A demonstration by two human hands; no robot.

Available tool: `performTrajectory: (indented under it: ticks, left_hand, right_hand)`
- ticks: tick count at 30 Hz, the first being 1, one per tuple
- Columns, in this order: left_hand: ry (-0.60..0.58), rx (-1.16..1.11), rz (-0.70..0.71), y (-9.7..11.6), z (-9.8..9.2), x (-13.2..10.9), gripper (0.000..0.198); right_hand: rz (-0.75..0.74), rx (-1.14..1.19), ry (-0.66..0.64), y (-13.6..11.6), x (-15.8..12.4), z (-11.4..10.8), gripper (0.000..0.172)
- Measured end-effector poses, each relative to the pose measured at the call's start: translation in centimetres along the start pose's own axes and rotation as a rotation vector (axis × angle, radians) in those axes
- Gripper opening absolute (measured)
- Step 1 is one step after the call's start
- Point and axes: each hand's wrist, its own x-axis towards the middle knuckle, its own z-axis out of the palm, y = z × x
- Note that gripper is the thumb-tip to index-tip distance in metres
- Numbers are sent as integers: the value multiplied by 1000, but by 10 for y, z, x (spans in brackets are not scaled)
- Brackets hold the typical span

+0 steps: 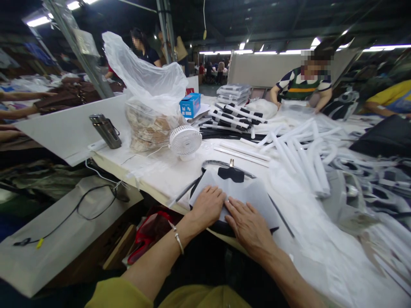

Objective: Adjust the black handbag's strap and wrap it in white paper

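A black bag (231, 173) lies on the table in front of me, with a curved handle (213, 163) and a small metal clasp (231, 163) at its far side. Over most of it is a thin white sheet (253, 194). My left hand (209, 203) rests on the sheet's left part with its fingers bent and closed on it; the fingertips are partly hidden. Close beside it, my right hand (246, 218) lies flat on the sheet, fingers stretched out. Dark straps (281, 214) stick out at both sides of the bag.
Left of the bag stand a white fan (185, 142), a flask (105, 130), a blue box (190, 105) and a clear plastic sack (150, 124). White foam tubes (300, 160) and wrapped black bundles (236, 117) pile up behind and right. A co-worker (303, 87) works across the table.
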Motion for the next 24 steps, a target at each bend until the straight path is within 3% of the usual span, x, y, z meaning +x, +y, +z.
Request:
performTrajectory:
  ticks: [5, 14, 24]
  left_hand:
    - [-15, 24, -28, 0, -2, -1, 31]
    - [-26, 68, -219, 5, -11, -3, 37]
    - [-29, 79, -337, 2, -6, -7, 47]
  right_hand:
    - [11, 1, -1, -2, 0, 0, 44]
    - [33, 85, 2, -3, 2, -9, 43]
    - [149, -87, 160, -8, 0, 9, 47]
